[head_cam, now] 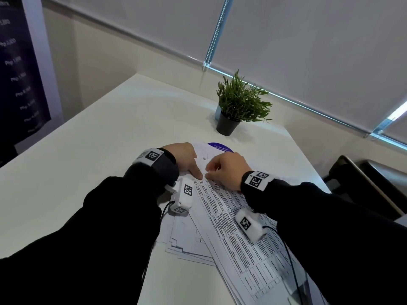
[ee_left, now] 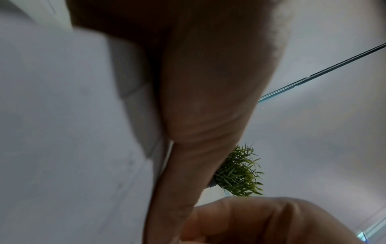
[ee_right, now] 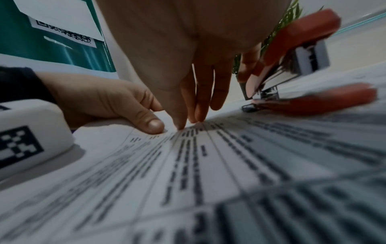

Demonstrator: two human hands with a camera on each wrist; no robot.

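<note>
White table [head_cam: 99,150] tucked into a corner, roller blinds [head_cam: 308,51] behind it, dark poster [head_cam: 17,73] on the left wall; loads of bare tabletop off to the left, but the right edge is close, with a dark chair [head_cam: 363,183] past it; black pot [head_cam: 225,125] at the back holds a green plant [head_cam: 240,102]; stack of printed sheets [head_cam: 220,208] lies in front of it, red stapler [ee_right: 296,54] just beyond; left hand [head_cam: 182,159] has its thumb flat on the top corner, can't tell if the fingers grip underneath; right hand [head_cam: 226,170] pinches at that same corner, fingertips bunched together.

Poster [head_cam: 19,62] lists "Php" prices (blurred); sticker [head_cam: 220,145] says "Let's keep our".
</note>
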